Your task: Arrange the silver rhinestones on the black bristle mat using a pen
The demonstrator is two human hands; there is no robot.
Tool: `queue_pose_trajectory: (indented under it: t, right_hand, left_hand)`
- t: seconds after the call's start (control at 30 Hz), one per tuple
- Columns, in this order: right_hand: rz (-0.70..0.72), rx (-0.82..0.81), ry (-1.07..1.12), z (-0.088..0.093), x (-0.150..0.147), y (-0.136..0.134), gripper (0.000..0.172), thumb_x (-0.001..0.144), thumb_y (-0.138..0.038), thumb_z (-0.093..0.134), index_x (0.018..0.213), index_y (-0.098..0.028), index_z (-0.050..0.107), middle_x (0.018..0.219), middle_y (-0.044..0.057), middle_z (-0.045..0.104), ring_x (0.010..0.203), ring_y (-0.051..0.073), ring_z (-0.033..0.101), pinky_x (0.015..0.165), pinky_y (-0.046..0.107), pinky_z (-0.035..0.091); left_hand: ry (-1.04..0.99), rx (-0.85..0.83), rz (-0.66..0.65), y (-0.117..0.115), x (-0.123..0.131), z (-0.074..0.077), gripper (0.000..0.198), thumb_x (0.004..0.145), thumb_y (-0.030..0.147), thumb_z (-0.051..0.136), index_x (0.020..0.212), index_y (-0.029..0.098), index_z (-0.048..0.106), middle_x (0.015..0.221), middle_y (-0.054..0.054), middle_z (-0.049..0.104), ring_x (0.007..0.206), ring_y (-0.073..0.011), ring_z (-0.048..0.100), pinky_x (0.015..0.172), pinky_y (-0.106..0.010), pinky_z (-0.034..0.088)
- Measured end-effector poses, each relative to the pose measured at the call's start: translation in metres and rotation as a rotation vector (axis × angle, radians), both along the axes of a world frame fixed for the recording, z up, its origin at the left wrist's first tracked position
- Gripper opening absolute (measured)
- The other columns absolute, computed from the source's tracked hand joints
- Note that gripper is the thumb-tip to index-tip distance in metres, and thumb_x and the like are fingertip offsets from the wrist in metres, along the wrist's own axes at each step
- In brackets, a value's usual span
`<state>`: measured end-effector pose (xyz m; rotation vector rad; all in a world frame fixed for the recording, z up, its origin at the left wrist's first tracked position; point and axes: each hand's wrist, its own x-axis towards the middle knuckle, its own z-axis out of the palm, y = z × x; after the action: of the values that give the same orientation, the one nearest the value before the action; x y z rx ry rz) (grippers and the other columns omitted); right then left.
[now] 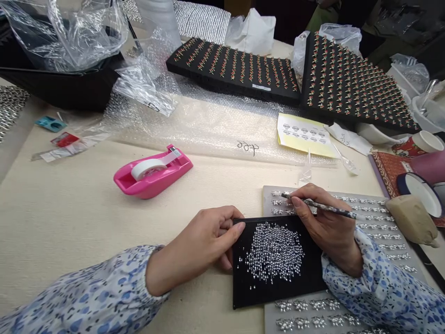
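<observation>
Silver pcs (274, 253) heaped (blk pad (278, 292))

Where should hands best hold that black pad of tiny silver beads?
By the bare left edge of the black pad, coming from the left, where the left hand rests. The loose silver beads sit heaped mid-pad, so that margin is free, and the flat pad should stay level.

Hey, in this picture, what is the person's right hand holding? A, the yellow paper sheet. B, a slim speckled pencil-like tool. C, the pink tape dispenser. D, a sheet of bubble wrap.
B. The right hand grips the slim speckled pencil-like tool between its fingers, with the tip over the silver pieces on the grey tray.
</observation>
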<state>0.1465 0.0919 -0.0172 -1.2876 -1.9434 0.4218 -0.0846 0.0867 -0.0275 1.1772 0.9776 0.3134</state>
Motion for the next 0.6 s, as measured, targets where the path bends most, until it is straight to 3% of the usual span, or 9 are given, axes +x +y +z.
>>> queue_pose_trajectory:
  t: [0.6]
  right_hand:
    - [0.013,-0.012,0.033,0.0007,-0.0014,0.0,0.013,0.076,-0.008,0.057,0.086,-0.017,0.06,0.076,0.001,0.061,0.071,0.013,0.057,0.063,0.03,0.047]
  left_hand:
    - [-0.005,-0.017,-0.004,-0.0002,-0.0017,-0.001,0.022,0.089,0.036,0.046,0.09,0.014,0.05,0.06,0.003,0.058,0.045,-0.0106,0.061,0.04,-0.013,0.046]
